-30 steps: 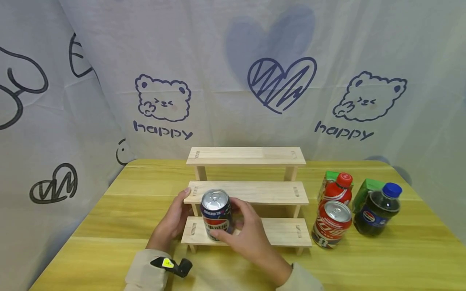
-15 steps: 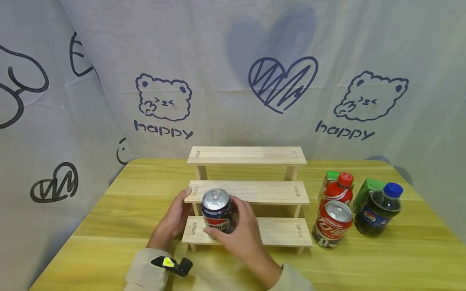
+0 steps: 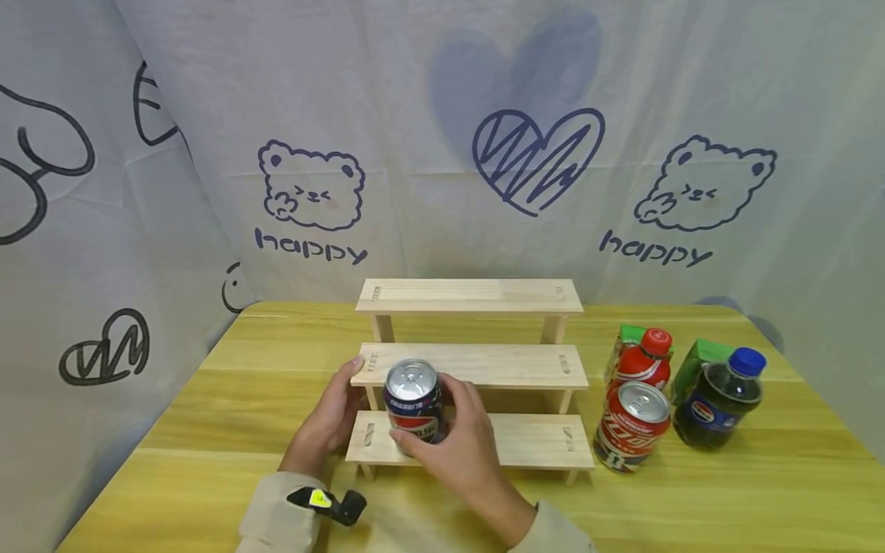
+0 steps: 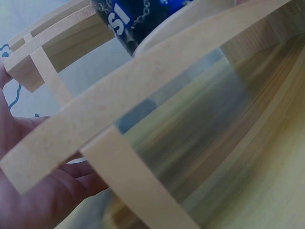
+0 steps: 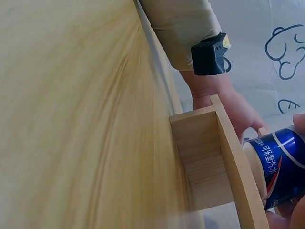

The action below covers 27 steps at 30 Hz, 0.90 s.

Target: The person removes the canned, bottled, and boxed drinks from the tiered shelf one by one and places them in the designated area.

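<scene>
My right hand [image 3: 459, 449] holds a dark blue Pepsi can [image 3: 413, 403], its thumb across the front and its fingers behind the right side. The can is upright at the left part of the lowest board of a three-tier wooden stand [image 3: 518, 442]. In the right wrist view the bottom of the can [image 5: 281, 162] is at the board's top; whether it bears fully on it I cannot tell. My left hand [image 3: 332, 415] grips the left end of the middle board, thumb tip on top. Its other fingers are mostly hidden in the head view.
Right of the stand are a red cola can [image 3: 631, 430], a red-capped bottle [image 3: 643, 361] and a blue-capped Pepsi bottle [image 3: 715, 403]. Two green-topped cartons, one a green carton [image 3: 701, 357], stand behind them. A white printed curtain [image 3: 429, 207] hangs behind the wooden table [image 3: 207, 453].
My right hand has shifted slightly left round the can, its thumb reaching further across the front. The can has barely moved. My left hand stays at the middle board.
</scene>
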Available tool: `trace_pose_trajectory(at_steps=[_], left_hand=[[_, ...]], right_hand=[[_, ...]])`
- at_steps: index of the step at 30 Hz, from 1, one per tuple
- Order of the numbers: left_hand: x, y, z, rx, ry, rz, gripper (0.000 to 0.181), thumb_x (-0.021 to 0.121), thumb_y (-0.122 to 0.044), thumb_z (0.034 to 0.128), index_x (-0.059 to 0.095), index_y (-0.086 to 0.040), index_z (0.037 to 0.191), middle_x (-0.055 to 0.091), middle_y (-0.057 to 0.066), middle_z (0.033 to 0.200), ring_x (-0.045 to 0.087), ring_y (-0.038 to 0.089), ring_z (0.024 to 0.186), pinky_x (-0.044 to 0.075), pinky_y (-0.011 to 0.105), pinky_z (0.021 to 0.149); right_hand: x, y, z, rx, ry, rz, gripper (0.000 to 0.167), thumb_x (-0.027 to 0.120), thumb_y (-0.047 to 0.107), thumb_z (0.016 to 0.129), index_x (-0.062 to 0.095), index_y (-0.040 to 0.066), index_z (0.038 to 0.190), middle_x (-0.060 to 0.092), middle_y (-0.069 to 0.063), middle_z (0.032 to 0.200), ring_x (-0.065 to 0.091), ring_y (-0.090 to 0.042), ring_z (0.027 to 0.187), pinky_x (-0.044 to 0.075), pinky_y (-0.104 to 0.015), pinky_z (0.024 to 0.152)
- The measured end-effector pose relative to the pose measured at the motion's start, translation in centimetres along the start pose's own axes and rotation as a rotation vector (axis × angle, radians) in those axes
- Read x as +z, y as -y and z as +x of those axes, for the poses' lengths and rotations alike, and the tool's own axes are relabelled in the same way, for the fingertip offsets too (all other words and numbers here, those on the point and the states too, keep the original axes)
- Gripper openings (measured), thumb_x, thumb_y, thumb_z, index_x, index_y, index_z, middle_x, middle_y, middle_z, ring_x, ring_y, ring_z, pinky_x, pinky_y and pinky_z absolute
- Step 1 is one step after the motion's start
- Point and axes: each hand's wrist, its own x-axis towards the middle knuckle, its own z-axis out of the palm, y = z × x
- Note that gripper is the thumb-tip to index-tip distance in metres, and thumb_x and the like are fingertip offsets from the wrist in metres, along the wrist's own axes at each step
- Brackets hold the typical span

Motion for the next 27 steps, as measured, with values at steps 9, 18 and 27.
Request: trace_pose_trajectory(at_steps=[9,18,27], left_hand=[[-0.4,0.6,0.5,0.006,0.001,-0.032,0.058,0.029,-0.048,0.0972,0.033,-0.013,0.143,0.039,0.014,0.137,0.039,0.03,0.125,0.034,0.045,0.101],[-0.4,0.7,0.5,0.053,0.019,-0.008,0.064,0.032,-0.053,0.0956,0.031,-0.013,0.144,0.035,0.016,0.138,0.035,0.033,0.127,0.031,0.046,0.103],[-0.5,1.1,0.8,0.044,0.002,-0.022,0.061,0.033,-0.052,0.0955,0.031,-0.015,0.144,0.035,0.014,0.138,0.035,0.032,0.128,0.03,0.047,0.103]], right_hand=[[-0.8,-0.2,-0.3,-0.008,0.0,0.005,0.079,0.083,0.042,0.066,0.047,0.014,0.131,0.051,0.001,0.117,0.053,-0.015,0.106,0.045,-0.04,0.091],[-2.8,-0.8,-0.7,0.003,-0.005,0.03,0.076,0.085,0.036,0.065,0.05,0.014,0.129,0.051,0.0,0.116,0.054,-0.019,0.104,0.05,-0.034,0.083],[-5.1,-1.7,-1.1,0.01,-0.039,0.02,0.074,0.087,0.027,0.063,0.051,0.015,0.127,0.052,0.002,0.114,0.053,-0.017,0.104,0.052,-0.027,0.077]])
